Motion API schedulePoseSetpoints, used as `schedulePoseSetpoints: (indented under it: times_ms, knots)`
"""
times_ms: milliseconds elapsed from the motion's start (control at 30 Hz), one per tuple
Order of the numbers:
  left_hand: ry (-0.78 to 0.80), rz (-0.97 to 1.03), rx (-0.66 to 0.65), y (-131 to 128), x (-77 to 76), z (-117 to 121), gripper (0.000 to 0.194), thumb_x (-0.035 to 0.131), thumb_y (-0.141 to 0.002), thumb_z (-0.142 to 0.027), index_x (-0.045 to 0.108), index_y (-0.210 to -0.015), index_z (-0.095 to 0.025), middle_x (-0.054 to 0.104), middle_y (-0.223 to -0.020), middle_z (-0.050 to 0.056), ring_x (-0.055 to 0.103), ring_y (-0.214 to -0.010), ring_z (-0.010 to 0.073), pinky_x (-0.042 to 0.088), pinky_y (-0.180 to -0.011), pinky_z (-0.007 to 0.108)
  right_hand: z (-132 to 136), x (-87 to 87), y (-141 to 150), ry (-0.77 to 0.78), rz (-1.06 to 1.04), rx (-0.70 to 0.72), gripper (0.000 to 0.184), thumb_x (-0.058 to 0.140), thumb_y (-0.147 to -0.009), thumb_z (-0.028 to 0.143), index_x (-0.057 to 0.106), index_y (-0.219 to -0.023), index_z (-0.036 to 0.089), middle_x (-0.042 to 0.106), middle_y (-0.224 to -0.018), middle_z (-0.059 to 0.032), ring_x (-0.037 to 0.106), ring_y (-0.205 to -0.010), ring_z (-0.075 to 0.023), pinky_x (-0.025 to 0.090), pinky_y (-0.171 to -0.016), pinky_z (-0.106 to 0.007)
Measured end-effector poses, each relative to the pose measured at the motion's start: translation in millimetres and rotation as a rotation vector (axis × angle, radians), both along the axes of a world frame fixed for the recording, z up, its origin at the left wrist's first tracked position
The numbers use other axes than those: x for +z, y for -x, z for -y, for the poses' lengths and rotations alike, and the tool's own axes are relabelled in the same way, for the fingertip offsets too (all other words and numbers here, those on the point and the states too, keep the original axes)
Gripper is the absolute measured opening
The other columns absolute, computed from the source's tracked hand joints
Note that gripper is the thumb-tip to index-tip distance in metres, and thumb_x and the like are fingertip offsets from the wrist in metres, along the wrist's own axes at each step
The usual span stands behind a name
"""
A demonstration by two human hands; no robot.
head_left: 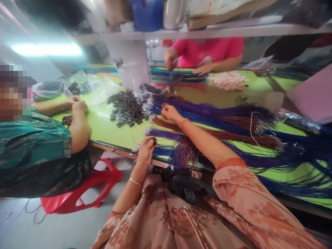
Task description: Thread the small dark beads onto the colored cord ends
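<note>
My left hand [146,150] is closed at the table's front edge, pinching a small black connector housing [155,141] between thumb and fingertips. Farther in, my right hand [169,112] has its fingers pinched together over the end of a purple wire bundle [197,107]. Whatever is between those fingertips is too small to make out. Brown wires [207,129] and blue wires [166,151] lie in bundles beneath and beside my right forearm, their silvery tips pointing left. A bunch of mixed wires [185,154] hangs over the edge toward my lap, with black connectors [190,195] on it.
A heap of black connectors [127,109] lies left of the wire tips. One co-worker [38,148] sits at left beside a red stool [85,190]; another, in a pink shirt [207,52], works opposite near white-pink pieces [229,81]. A loaded shelf [233,30] spans above the table.
</note>
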State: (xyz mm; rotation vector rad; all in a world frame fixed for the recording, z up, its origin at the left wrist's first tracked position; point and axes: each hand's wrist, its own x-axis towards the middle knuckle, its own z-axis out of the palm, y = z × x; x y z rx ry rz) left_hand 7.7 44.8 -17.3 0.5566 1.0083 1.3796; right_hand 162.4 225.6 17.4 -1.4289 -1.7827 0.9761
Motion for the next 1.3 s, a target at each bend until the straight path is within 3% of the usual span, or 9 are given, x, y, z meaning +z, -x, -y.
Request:
schedulePoseSetpoints:
  times_ms: [100,233,400,667,1167,1300]
  knots:
    - [-0.001,-0.004,0.006,-1,1.3,0,0.025,0.075,-0.070,-0.023,0.064,-0.091,-0.017,0.067,-0.085,0.004,0.061,-0.075,0.0117,0.047,-0.069,0.024,3,8.8,6,0.021,-0.249,-0.024,0.005,0.050,-0.075,0.016,0.055,-0.073,0.015,0.056,-0.062,0.0021,0.045,-0.050,-0.0075,0.038,-0.051,-0.020]
    - [-0.009,0.000,0.008,-1,2.9,2,0.025,0.075,-0.069,-0.023,0.064,-0.091,-0.017,0.067,-0.084,0.004,0.060,-0.075,0.0116,0.047,-0.069,0.024,21,23.9,12,-0.108,-0.313,0.031,0.010,0.057,-0.071,0.023,0.060,-0.070,0.013,0.058,-0.065,0.0011,0.047,-0.058,-0.0085,0.041,-0.060,-0.022]
    - [-0.008,0.028,0.028,-2,5.1,2,0.023,0.074,-0.070,-0.021,0.064,-0.091,-0.017,0.067,-0.086,0.004,0.061,-0.077,0.0117,0.046,-0.069,0.024,62,28.5,7,-0.096,-0.250,0.108,0.018,0.059,-0.070,0.028,0.066,-0.072,0.012,0.059,-0.063,0.0010,0.046,-0.058,-0.0090,0.037,-0.058,-0.022]
    - [-0.019,0.104,0.004,-6,16.3,-3,0.022,0.072,-0.072,-0.016,0.064,-0.092,-0.017,0.066,-0.088,0.004,0.062,-0.084,0.0130,0.047,-0.070,0.023,115,10.4,-5,-0.118,-0.077,0.267,0.018,0.053,-0.074,0.026,0.061,-0.063,0.013,0.055,-0.057,0.0031,0.042,-0.054,-0.0071,0.031,-0.055,-0.020]
    - [-0.056,0.049,-0.023,-8,13.3,-1,0.026,0.074,-0.069,-0.020,0.066,-0.093,-0.018,0.062,-0.088,0.001,0.058,-0.077,0.0097,0.047,-0.070,0.022,136,13.7,-4,-0.216,0.129,0.228,0.017,0.058,-0.077,0.025,0.063,-0.065,0.015,0.058,-0.058,0.0022,0.043,-0.052,-0.0078,0.026,-0.054,-0.022]
    - [-0.061,-0.020,0.002,-11,11.7,1,0.030,0.078,-0.066,-0.023,0.067,-0.094,-0.017,0.064,-0.082,0.000,0.056,-0.069,0.0077,0.046,-0.067,0.020,140,11.8,-4,-0.321,0.273,0.268,0.016,0.054,-0.081,0.024,0.065,-0.075,0.014,0.064,-0.066,-0.0019,0.048,-0.057,-0.0109,0.027,-0.056,-0.023]
